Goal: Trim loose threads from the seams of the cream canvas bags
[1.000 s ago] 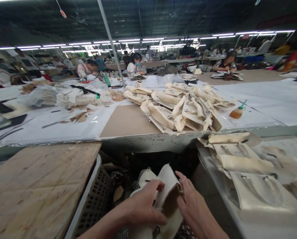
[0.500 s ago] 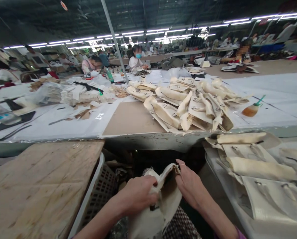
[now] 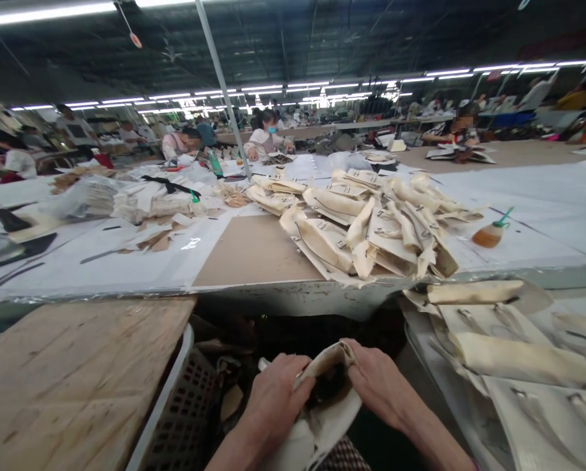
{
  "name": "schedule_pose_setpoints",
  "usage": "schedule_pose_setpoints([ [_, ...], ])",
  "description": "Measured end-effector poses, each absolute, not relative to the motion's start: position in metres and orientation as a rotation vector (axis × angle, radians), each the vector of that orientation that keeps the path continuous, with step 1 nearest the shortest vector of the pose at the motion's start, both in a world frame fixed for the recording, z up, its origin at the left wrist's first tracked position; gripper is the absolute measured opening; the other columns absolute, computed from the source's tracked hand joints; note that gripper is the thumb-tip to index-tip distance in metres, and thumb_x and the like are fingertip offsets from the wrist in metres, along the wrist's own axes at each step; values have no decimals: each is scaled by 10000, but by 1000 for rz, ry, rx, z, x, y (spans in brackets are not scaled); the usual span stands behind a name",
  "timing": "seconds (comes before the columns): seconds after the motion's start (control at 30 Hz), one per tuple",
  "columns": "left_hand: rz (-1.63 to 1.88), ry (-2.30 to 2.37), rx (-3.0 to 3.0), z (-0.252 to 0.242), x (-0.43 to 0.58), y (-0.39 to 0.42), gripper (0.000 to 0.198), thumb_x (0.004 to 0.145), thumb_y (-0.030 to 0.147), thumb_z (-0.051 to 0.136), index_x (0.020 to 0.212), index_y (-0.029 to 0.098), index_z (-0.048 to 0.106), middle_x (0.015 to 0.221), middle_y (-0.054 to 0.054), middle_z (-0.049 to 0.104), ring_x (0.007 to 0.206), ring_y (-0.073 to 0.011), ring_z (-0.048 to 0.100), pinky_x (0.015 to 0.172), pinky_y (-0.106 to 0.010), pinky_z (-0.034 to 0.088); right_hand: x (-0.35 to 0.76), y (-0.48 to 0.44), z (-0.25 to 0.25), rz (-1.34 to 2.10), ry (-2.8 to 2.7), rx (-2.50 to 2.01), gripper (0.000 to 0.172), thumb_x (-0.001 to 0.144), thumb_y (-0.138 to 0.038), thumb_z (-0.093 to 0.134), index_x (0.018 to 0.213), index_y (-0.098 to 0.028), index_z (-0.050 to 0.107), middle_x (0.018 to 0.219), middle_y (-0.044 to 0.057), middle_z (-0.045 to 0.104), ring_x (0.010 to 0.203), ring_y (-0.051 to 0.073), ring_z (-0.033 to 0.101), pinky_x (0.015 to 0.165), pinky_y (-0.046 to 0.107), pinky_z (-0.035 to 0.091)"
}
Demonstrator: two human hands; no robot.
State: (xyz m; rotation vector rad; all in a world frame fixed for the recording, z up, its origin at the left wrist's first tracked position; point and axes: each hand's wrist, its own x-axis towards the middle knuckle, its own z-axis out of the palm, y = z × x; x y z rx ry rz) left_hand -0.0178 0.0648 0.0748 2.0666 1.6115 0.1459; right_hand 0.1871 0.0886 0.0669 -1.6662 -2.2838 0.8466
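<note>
Both of my hands grip one cream cloth bag [image 3: 322,409] low in the middle, in front of my lap. My left hand [image 3: 276,396] is closed on the bag's left edge, fingers curled over the rim. At the right edge my right hand [image 3: 379,386] pinches the rim, so the mouth gapes dark between the two hands. A heap of similar cream bags [image 3: 371,219] lies on the table ahead. More flat bags [image 3: 494,333] are stacked on the surface to my right.
A wooden board [image 3: 72,373] covers a plastic crate [image 3: 185,399] at my left. An orange glue bottle [image 3: 489,232] stands on the long table [image 3: 254,252] beside the heap. Cut paper pieces and tools lie at the left. Several other people work at tables behind.
The bag has come lower and its upright flap has folded down. My hands now pull its mouth wider. The camera has tipped slightly.
</note>
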Motion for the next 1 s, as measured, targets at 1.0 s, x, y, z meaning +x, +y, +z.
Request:
schedule_pose_setpoints([
  [1.0,188,1167,1922,131,0,56,274,786,146,527,995,240,678,981,12,711,939,-179,627,807,-225,446,184,22,87,1530,-1465,-1320,289,692,-81,583,928,-194,705,843,3,749,846,208,708,761,269,533],
])
